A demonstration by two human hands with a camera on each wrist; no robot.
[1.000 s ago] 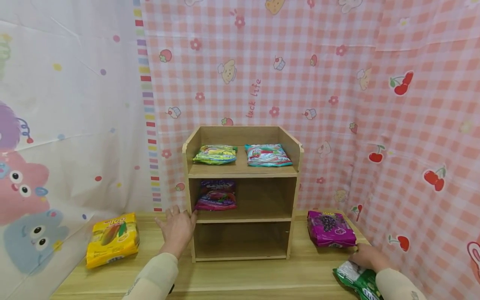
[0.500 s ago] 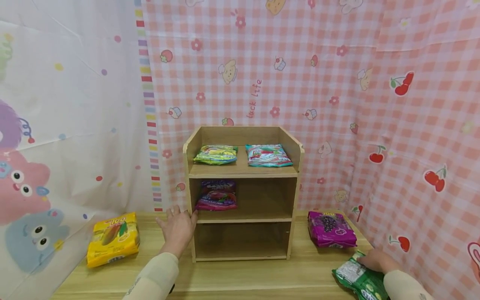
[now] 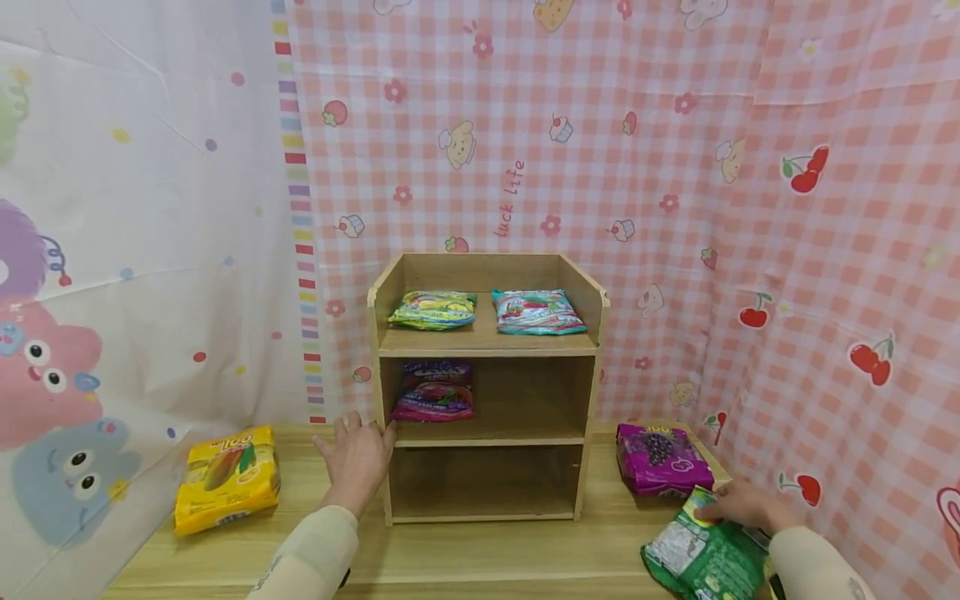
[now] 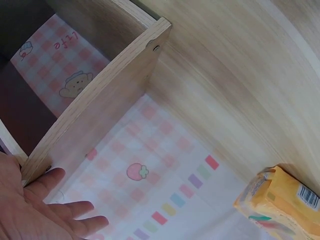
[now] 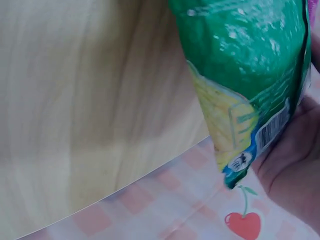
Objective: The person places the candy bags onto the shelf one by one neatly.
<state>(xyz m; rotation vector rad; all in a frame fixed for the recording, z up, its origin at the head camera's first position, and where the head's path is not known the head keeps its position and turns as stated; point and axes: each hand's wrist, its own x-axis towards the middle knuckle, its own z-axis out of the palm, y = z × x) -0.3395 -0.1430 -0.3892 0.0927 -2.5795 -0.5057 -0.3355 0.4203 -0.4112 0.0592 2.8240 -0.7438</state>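
Observation:
At the right of the head view, my right hand (image 3: 742, 506) grips the upper edge of a green snack bag (image 3: 708, 554), which tilts above the table. In the right wrist view the bag (image 5: 245, 65) hangs beside the palm (image 5: 295, 155), showing a yellow patch and a barcode. My left hand (image 3: 356, 458) rests against the left side of a small wooden shelf (image 3: 483, 442), thumb at the front edge. Seen from the left wrist, the fingers of that hand (image 4: 40, 210) are extended and spread along the side panel.
On the shelf's top lie a yellow-green packet (image 3: 433, 310) and a light-blue packet (image 3: 537, 312). A dark purple packet (image 3: 435, 392) stands in the middle tier. A yellow mango bag (image 3: 227, 482) lies left on the table, a purple grape bag (image 3: 663, 458) right. Patterned cloth (image 3: 480, 125) hangs behind.
My right hand has taken hold of the green bag by its upper edge and lifted and tilted it, moving it slightly left. The left hand stays at the shelf's side.

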